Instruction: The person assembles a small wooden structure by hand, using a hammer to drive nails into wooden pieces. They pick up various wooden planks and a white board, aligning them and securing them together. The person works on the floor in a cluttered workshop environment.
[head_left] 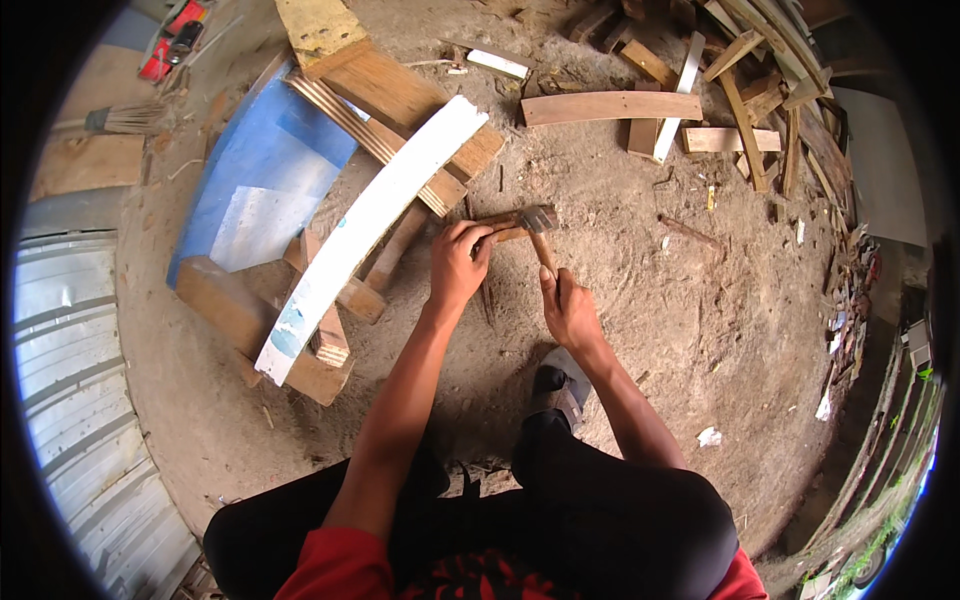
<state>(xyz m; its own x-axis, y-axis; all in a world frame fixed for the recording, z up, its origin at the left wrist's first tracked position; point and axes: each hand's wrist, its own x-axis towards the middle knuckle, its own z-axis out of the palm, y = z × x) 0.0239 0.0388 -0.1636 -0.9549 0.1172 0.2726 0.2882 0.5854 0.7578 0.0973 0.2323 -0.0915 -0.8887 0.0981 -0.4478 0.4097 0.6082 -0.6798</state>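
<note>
Hammer (541, 243), gripped in the right hand (573, 312), sits at the end of a stick (509, 234) over dirt (720, 330) — left hand (460, 262) pinching the stick close by, so a glancing blow could strike that hand.

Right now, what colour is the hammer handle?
The hammer handle is brown; it shows best in the head view.

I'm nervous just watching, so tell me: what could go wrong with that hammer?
The left hand holds a small piece of wood close to the head of the hammer, so a stray blow might hit that hand. If the right hand lost its grip, the hammer could drop near the shoe.
</note>
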